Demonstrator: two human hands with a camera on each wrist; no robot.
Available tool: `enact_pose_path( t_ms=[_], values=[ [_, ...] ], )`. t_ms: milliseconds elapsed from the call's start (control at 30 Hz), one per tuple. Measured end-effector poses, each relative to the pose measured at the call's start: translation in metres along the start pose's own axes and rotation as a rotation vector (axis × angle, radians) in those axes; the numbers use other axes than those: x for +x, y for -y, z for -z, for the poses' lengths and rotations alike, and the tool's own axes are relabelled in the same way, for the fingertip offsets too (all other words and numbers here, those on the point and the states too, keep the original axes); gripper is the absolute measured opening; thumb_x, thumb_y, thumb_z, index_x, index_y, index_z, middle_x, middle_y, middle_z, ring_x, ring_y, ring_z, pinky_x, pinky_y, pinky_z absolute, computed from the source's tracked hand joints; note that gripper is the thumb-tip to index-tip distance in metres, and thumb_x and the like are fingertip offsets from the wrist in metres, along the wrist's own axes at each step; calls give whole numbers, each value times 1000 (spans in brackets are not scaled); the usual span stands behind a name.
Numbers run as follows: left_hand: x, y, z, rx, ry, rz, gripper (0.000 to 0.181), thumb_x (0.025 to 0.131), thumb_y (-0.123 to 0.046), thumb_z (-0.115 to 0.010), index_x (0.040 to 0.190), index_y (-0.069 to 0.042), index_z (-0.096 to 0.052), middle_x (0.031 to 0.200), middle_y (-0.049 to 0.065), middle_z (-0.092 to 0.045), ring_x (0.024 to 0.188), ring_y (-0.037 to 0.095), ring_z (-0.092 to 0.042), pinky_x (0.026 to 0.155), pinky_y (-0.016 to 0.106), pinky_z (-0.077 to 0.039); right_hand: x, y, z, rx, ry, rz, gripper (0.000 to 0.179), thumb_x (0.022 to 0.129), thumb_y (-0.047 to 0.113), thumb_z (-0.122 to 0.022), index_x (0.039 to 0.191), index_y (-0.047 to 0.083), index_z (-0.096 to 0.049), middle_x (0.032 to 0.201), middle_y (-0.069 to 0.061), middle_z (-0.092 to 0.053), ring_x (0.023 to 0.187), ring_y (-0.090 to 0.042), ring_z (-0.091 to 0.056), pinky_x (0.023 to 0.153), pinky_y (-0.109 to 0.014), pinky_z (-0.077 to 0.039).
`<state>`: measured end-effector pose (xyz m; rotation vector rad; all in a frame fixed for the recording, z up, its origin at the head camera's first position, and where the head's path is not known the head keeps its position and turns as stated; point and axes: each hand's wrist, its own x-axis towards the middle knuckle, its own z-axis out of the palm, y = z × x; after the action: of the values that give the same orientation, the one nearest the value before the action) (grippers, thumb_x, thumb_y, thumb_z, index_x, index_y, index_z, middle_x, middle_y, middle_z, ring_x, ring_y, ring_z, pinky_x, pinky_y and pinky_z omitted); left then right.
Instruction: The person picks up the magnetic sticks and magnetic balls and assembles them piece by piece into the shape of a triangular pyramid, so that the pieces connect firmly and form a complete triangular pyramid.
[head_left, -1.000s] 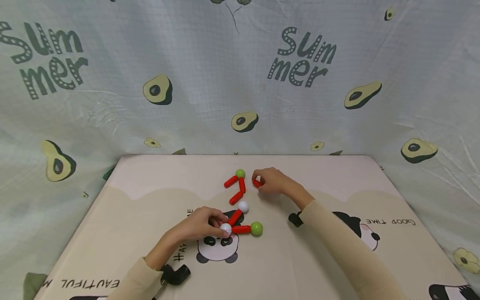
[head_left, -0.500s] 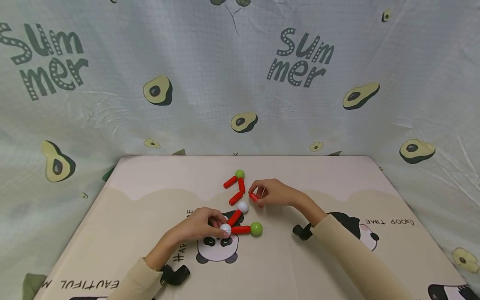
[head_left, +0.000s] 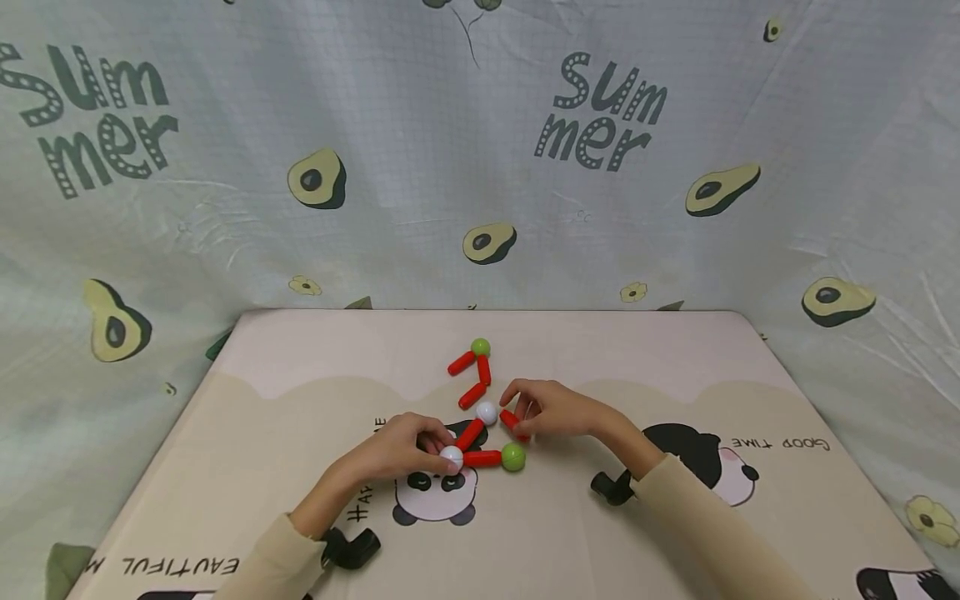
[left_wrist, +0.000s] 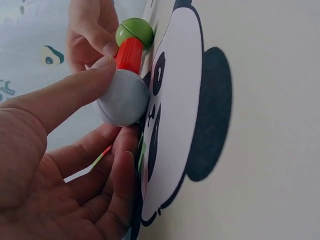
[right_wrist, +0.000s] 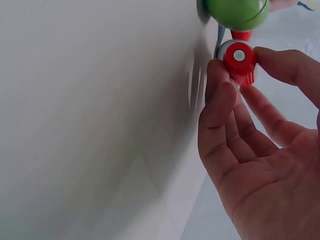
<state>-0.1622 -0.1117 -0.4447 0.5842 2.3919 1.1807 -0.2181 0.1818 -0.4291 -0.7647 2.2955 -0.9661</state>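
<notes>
My left hand [head_left: 405, 447] pinches a white ball [left_wrist: 124, 98] low over the printed panda. Two red rods join that ball: one red rod [head_left: 482, 459] runs right to a green ball [head_left: 513, 457], the other red rod [head_left: 470, 434] slants up to a second white ball [head_left: 487, 412]. Just right of the second white ball, my right hand [head_left: 558, 408] pinches a loose red rod [right_wrist: 241, 61] between thumb and fingers. The rod's round end, with a pale metal-looking centre, faces the right wrist camera.
Farther back lie several red rods [head_left: 472, 395] and a green ball [head_left: 481, 347], end to end in a zigzag. A printed cloth [head_left: 300, 400] covers the table. Behind it hangs a curtain [head_left: 405, 167] with avocado prints. Black straps with camera mounts [head_left: 352, 550] sit on both wrists.
My right hand has moved toward me with the red rod, from beside the back rods to beside the second white ball. The left hand stays on its white ball.
</notes>
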Motion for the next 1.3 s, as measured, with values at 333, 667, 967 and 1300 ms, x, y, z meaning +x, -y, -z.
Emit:
enact_pose_path(
  t_ms=[333, 667, 967, 1300],
  values=[
    [-1, 1, 0, -3, -6, 7, 29, 83, -25, -85, 104, -7, -75, 85, 0, -65, 82, 15, -59, 68, 24, -48, 2, 7, -5, 9, 26, -11, 36, 96, 10, -64, 131, 9, -55, 95, -3, -67, 82, -15, -66, 78, -29, -55],
    [-1, 0, 0, -1, -10, 11, 29, 84, -25, -85, 105, -7, -75, 85, 1, -65, 82, 15, -58, 67, 24, -48, 6, 10, -7, 10, 48, -17, 44, 95, 12, -67, 135, 11, -50, 93, -2, -67, 83, -15, -65, 80, -29, -53],
    [1, 2, -1, 4, -13, 14, 29, 84, -27, -84, 104, -8, -75, 85, -2, -66, 82, 15, -60, 68, 24, -50, 11, 10, -12, 59, 46, -34, 50, 94, 14, -71, 138, 10, -47, 91, -3, -68, 81, -17, -66, 80, -28, -54],
    [0, 1, -1, 16, -12, 11, 30, 84, -27, -85, 103, -7, -74, 86, 0, -66, 83, 14, -60, 69, 25, -50, 16, 9, -16, 87, 47, -39, 51, 95, 13, -71, 139, 11, -44, 92, -3, -67, 79, -16, -65, 79, -29, -57]
  ],
)
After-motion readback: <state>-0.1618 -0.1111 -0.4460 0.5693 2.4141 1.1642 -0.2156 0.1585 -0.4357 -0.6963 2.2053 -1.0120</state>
